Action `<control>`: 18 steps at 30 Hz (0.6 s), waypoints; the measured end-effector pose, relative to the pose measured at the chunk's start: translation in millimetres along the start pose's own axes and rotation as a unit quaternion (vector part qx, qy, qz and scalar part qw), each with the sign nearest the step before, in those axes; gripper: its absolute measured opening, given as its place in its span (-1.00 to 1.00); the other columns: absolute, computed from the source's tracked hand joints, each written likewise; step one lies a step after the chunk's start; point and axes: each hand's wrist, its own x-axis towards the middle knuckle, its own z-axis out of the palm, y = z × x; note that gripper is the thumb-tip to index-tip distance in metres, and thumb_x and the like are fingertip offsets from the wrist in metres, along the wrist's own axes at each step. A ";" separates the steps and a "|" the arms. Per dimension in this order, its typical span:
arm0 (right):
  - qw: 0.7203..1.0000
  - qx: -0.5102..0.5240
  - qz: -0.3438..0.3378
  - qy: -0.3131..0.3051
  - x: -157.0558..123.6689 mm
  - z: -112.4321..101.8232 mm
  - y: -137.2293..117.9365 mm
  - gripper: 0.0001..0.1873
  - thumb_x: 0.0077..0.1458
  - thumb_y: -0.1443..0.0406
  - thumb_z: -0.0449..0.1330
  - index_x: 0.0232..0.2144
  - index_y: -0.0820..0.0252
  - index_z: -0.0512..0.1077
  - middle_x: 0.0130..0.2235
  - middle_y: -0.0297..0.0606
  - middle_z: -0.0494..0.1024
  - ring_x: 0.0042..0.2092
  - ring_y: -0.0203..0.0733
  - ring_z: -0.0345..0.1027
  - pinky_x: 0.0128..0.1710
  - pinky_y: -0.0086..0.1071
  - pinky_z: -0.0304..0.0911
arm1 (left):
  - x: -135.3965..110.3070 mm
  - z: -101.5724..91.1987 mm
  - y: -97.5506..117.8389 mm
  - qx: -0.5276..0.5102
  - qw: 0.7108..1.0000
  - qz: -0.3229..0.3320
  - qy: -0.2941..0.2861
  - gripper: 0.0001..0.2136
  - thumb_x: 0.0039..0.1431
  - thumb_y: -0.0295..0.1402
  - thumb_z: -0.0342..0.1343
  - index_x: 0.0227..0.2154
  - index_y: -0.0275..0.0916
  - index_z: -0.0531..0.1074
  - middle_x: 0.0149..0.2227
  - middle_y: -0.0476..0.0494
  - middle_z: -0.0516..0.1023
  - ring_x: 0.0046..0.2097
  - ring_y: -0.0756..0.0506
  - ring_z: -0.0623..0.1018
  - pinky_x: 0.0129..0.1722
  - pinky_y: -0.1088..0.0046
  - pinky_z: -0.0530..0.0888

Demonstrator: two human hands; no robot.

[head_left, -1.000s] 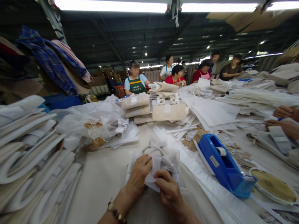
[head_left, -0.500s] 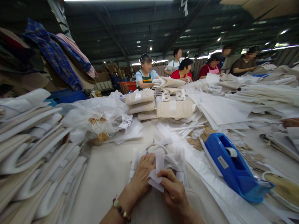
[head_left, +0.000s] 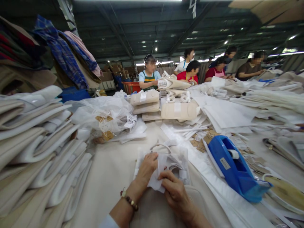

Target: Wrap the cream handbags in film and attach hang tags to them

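Co-workers' faces blurred; white plate (head_left: 282, 193) cut off by right edge; hands' fingertips hidden under white cloth (head_left: 163, 164)

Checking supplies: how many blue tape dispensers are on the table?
1: the tape dispenser sits right of the hands; piles may hide others.

I'm in a factory packing hall, textile goods. Long shared worktable (head_left: 111, 177) buried in stacks of folded cream fabric pieces (head_left: 35, 148) at left and bundled rolls (head_left: 179, 110) at centre. Blue tape dispenser (head_left: 234, 169) at lower right, clear plastic bags (head_left: 104, 115) left of centre. Aproned co-workers (head_left: 190, 71) line the far side; strip lights on dark steel roof (head_left: 152, 28) above.
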 end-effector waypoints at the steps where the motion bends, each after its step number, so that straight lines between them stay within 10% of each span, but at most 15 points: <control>1: 1.000 -0.001 0.001 0.000 -0.4 0.3 0.2 -0.63 -0.19 0.61 -0.09 -0.42 0.14 0.32 -0.31 -0.25 0.45 -0.26 -0.28 0.37 -0.31 -0.49 0.32 | -0.8 -1.4 -0.7 -0.008 1.000 -0.009 0.021 -0.87 0.19 -0.37 0.02 -0.31 -0.26 0.45 -0.15 -0.22 0.52 -0.09 -0.15 0.50 -0.08 0.25 0.47; 9: 1.000 -0.016 -0.008 -0.008 2.5 -1.7 -3.5 -0.66 -0.11 0.59 -0.05 -0.39 0.16 0.37 -0.26 -0.20 0.44 -0.27 -0.26 0.40 -0.31 -0.46 0.36 | -2.0 -10.9 3.2 -0.098 0.993 0.005 0.061 -0.89 0.07 -0.50 0.09 -0.37 -0.18 0.47 -0.28 -0.06 0.59 -0.15 -0.08 0.54 -0.10 0.35 0.47; 18: 0.987 -0.106 0.074 -0.095 -33.1 -3.8 -37.1 -0.65 -0.10 0.62 -0.05 -0.42 0.15 0.37 -0.06 -0.08 0.40 -0.01 -0.12 0.37 -0.11 -0.33 0.41 | -5.0 -17.8 1.8 -0.141 0.966 -0.160 0.146 -0.77 0.21 -0.43 -0.09 -0.48 -0.24 0.42 -0.49 -0.02 0.50 -0.40 -0.01 0.49 -0.38 0.53 0.41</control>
